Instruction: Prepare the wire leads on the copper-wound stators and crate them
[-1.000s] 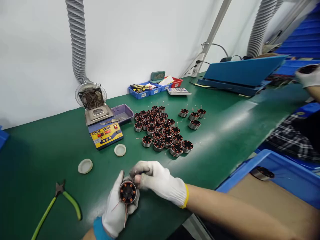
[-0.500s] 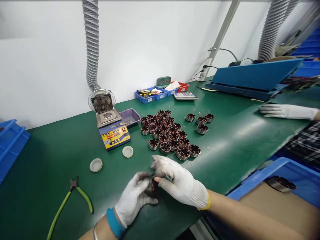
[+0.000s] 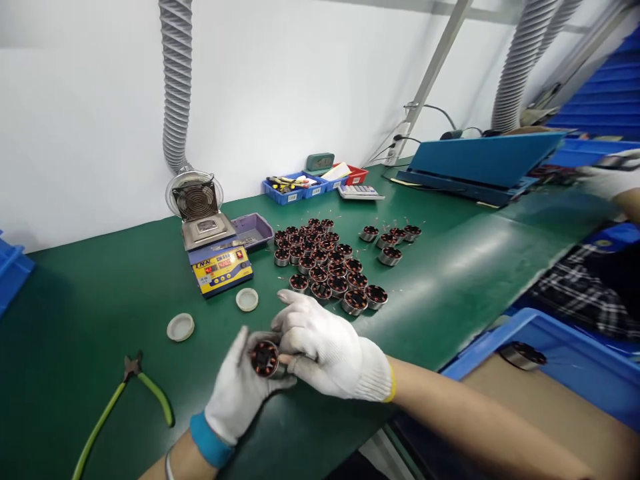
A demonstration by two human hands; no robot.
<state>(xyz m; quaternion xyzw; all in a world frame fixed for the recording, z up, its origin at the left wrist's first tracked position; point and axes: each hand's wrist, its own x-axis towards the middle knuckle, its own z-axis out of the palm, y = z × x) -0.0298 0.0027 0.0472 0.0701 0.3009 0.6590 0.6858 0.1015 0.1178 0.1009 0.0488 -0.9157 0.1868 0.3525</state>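
Note:
Both my hands wear white gloves and meet over the near part of the green table (image 3: 75, 300). My left hand (image 3: 237, 393) cups a small round motor stator (image 3: 265, 358) with copper windings, its open face turned up toward me. My right hand (image 3: 327, 350) is closed against the stator's right side, fingertips pinching at its rim. Just beyond my hands lies a cluster of several similar stators (image 3: 325, 263), and a smaller group (image 3: 390, 240) sits to its right.
A solder pot with yellow-blue controller (image 3: 220, 267) and fume hose (image 3: 176, 87) stands at centre left. Two white lids (image 3: 181, 327) and green-handled cutters (image 3: 127, 393) lie left. Blue bins (image 3: 295, 188) sit at the back, a blue crate (image 3: 565, 347) right. A co-worker's sleeve (image 3: 585, 293) is at far right.
I have turned the stator so its wound face shows again, and my hands sit a little higher and left. The co-worker's gloved hand has left the table at right.

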